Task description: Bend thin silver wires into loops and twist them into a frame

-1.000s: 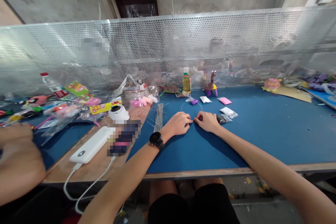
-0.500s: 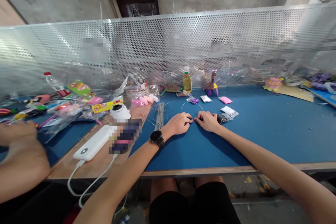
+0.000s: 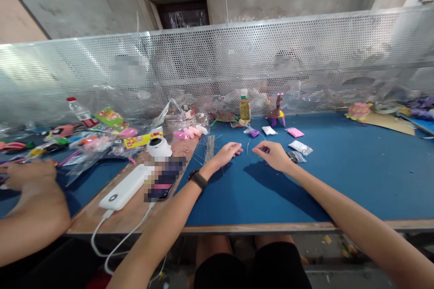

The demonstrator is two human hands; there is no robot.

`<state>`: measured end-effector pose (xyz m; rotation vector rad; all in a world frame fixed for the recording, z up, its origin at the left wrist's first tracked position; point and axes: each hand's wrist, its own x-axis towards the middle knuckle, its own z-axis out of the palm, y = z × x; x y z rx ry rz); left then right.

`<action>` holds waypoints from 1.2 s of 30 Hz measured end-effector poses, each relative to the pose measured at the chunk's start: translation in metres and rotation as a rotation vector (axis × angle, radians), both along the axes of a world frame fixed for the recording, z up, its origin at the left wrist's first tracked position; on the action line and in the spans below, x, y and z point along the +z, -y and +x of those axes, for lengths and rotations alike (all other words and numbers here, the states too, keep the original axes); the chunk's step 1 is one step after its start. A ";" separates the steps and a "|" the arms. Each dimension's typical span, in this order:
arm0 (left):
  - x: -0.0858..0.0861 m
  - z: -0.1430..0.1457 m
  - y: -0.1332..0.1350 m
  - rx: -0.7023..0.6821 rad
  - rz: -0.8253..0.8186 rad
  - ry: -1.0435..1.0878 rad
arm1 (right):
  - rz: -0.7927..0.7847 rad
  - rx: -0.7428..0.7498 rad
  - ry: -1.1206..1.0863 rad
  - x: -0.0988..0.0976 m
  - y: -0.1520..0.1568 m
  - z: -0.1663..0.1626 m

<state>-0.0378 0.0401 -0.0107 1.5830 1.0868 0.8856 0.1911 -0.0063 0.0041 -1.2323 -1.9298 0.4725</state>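
Observation:
My left hand (image 3: pixel 225 152) reaches over the blue table (image 3: pixel 339 176) with its fingers stretched out and apart, beside a bundle of thin wires (image 3: pixel 209 146). My right hand (image 3: pixel 273 153) is lifted a little above the table, fingers pinched on one end of a thin curved wire (image 3: pixel 252 141) that arcs up between both hands. A black watch sits on my left wrist. Small bags of clay in purple (image 3: pixel 253 133), white (image 3: pixel 269 130) and pink (image 3: pixel 295 132) lie just beyond my hands.
A yellow bottle (image 3: pixel 244 107) and a purple clay figure (image 3: pixel 278 113) stand by the perforated metal screen (image 3: pixel 217 67). A white power bank (image 3: pixel 125 186), a phone and a white tape roll (image 3: pixel 158 146) lie left. Another person's hand (image 3: pixel 29 176) works among packets at far left.
My hands were pressed together on the table pinching the wire loop. They have since separated and lifted, the left hand has let go and opened, and the right keeps the wire.

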 end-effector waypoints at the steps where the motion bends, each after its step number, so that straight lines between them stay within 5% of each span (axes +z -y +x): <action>1: -0.001 0.000 0.000 -0.065 -0.048 0.039 | -0.016 0.024 -0.025 0.002 0.001 0.000; 5: -0.005 0.009 0.005 -0.141 -0.087 0.087 | -0.075 0.174 -0.111 0.003 0.006 0.000; 10: -0.007 0.015 0.012 -0.048 -0.125 0.123 | -0.059 0.280 -0.173 0.005 0.017 -0.001; 22: 0.033 -0.003 0.016 -0.273 -0.311 0.668 | -0.091 0.140 -0.410 0.011 0.017 -0.004; 36: 0.042 0.005 0.034 -0.356 -0.354 0.650 | -0.583 0.232 -0.956 0.026 0.013 -0.004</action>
